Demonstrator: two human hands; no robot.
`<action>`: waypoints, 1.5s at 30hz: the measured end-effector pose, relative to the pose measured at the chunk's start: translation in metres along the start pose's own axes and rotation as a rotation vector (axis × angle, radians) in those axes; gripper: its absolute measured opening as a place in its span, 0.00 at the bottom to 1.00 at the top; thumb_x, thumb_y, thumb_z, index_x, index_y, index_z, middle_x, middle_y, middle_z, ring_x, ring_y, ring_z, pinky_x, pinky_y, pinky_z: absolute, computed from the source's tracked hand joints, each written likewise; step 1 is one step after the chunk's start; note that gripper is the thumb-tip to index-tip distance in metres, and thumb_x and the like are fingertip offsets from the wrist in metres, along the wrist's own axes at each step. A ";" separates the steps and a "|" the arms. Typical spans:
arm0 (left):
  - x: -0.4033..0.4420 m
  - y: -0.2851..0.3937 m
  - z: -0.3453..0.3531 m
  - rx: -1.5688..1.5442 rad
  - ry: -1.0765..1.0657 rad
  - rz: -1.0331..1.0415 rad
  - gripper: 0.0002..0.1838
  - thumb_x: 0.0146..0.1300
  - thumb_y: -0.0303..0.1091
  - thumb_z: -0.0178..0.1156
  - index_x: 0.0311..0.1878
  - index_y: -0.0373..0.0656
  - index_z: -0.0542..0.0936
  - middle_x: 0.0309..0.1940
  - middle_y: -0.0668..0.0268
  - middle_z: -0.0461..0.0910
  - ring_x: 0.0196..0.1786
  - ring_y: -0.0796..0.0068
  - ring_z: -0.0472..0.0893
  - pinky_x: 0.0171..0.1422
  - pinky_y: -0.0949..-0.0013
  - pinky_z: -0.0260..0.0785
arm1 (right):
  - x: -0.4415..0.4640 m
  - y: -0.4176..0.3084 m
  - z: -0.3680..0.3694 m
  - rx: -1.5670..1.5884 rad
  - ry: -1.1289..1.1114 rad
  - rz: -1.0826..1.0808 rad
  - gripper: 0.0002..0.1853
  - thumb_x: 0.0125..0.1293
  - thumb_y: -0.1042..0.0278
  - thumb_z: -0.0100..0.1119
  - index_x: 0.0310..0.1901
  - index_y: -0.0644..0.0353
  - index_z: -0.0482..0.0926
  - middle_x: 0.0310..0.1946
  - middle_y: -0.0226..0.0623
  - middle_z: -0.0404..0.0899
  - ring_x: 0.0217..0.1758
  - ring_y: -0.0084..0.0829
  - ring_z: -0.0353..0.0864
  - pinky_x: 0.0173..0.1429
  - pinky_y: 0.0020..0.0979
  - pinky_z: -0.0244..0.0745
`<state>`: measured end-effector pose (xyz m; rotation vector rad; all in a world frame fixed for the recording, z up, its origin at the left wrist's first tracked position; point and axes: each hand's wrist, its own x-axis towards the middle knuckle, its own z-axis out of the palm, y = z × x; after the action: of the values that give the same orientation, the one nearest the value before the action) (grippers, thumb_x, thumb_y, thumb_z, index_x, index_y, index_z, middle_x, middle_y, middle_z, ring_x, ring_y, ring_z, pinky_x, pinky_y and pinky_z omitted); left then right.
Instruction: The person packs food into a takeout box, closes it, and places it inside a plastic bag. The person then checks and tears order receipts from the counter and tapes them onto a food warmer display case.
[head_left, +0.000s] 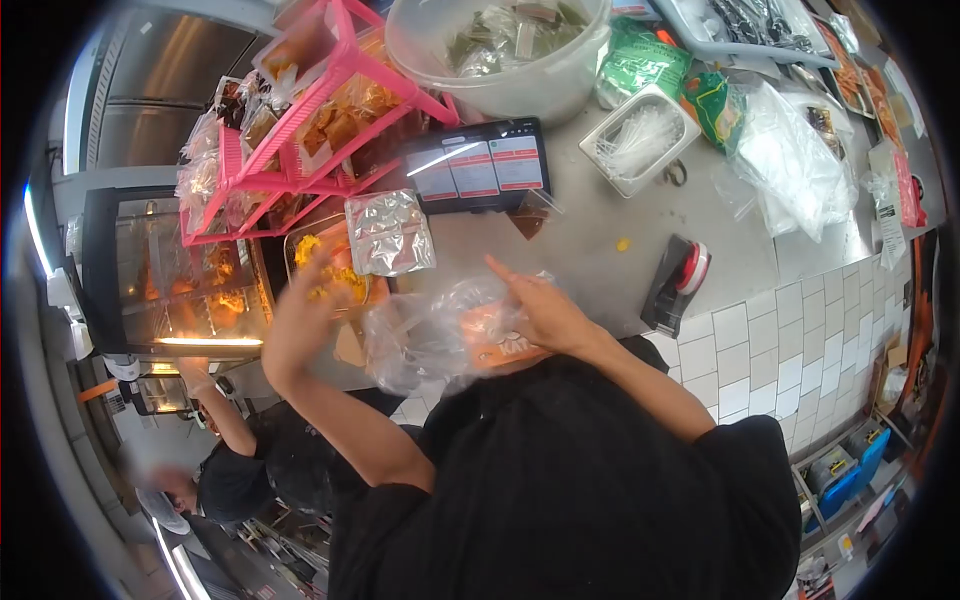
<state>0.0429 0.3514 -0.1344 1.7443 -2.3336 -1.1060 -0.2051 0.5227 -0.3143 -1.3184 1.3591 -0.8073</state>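
Clear bag (395, 345): It is right in front of me, at the near edge of the counter (590, 250). It looks thin and crinkly.
Orange pack (492, 335): It has white letters on it and is by my right hand (550, 315). I can't tell if it is inside the bag.
Right fingers: One points out straight, over the bag's right side. I can't tell if the rest pinch the plastic.
Left fingers: My left hand (303, 315) is a blur near the yellow food (306, 248), so I can't tell if they are spread or pressed together.
Foil packet (390, 232): It lies just past the bag, near the tablet (475, 170).
Step now: I think I am busy with the bag and the orange pack.
Next move: It calls for a steady right hand and soft fingers, because thin plastic could slip or bunch up.
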 end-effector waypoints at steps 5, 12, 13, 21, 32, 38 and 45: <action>-0.059 0.003 0.074 -0.218 -0.231 0.099 0.54 0.43 0.25 0.75 0.76 0.50 0.60 0.64 0.57 0.73 0.65 0.64 0.72 0.66 0.64 0.66 | -0.026 0.008 -0.046 0.598 0.087 -0.050 0.12 0.54 0.86 0.56 0.39 0.66 0.84 0.38 0.42 0.84 0.41 0.34 0.83 0.54 0.34 0.77; -0.076 -0.032 0.121 -0.120 0.126 0.106 0.43 0.49 0.18 0.67 0.72 0.47 0.67 0.42 0.64 0.73 0.42 0.74 0.78 0.52 0.69 0.73 | -0.056 0.049 -0.076 0.823 0.144 -0.175 0.02 0.59 0.78 0.64 0.34 0.64 0.81 0.30 0.41 0.83 0.39 0.37 0.83 0.56 0.43 0.75; -0.079 -0.032 0.122 -0.129 0.129 0.101 0.43 0.49 0.18 0.67 0.72 0.47 0.67 0.42 0.64 0.73 0.42 0.74 0.78 0.52 0.69 0.73 | -0.058 0.048 -0.077 0.833 0.141 -0.205 0.03 0.58 0.80 0.63 0.35 0.65 0.81 0.33 0.41 0.83 0.41 0.36 0.83 0.55 0.39 0.76; -0.099 -0.020 0.105 -0.962 0.219 0.195 0.43 0.57 0.19 0.63 0.76 0.39 0.57 0.64 0.58 0.66 0.64 0.68 0.72 0.62 0.70 0.66 | -0.083 -0.007 -0.168 0.661 0.285 -0.490 0.08 0.63 0.74 0.63 0.42 0.68 0.79 0.33 0.38 0.83 0.40 0.33 0.82 0.54 0.35 0.76; -0.085 -0.002 0.126 -0.824 0.282 -0.108 0.29 0.67 0.24 0.57 0.71 0.38 0.63 0.35 0.70 0.71 0.38 0.81 0.71 0.50 0.76 0.68 | 0.002 0.023 -0.349 -0.038 1.170 0.022 0.13 0.62 0.67 0.63 0.45 0.67 0.82 0.36 0.39 0.86 0.41 0.26 0.84 0.48 0.26 0.76; -0.104 -0.038 0.128 -0.994 0.325 -0.338 0.37 0.63 0.46 0.65 0.72 0.46 0.64 0.69 0.55 0.64 0.68 0.57 0.67 0.69 0.53 0.62 | 0.069 0.168 -0.500 -0.511 1.249 0.287 0.19 0.60 0.63 0.64 0.50 0.65 0.80 0.43 0.46 0.84 0.46 0.35 0.84 0.51 0.32 0.77; -0.082 -0.043 0.135 -1.127 0.300 -0.521 0.37 0.63 0.46 0.65 0.72 0.45 0.65 0.65 0.55 0.67 0.65 0.56 0.69 0.69 0.53 0.62 | 0.095 0.191 -0.534 -0.861 1.173 0.464 0.30 0.54 0.54 0.69 0.54 0.66 0.77 0.50 0.52 0.82 0.53 0.47 0.82 0.55 0.42 0.75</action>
<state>0.0531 0.4853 -0.2275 1.7697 -0.7260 -1.5842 -0.7530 0.3647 -0.3858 -0.9875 3.0586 -0.6766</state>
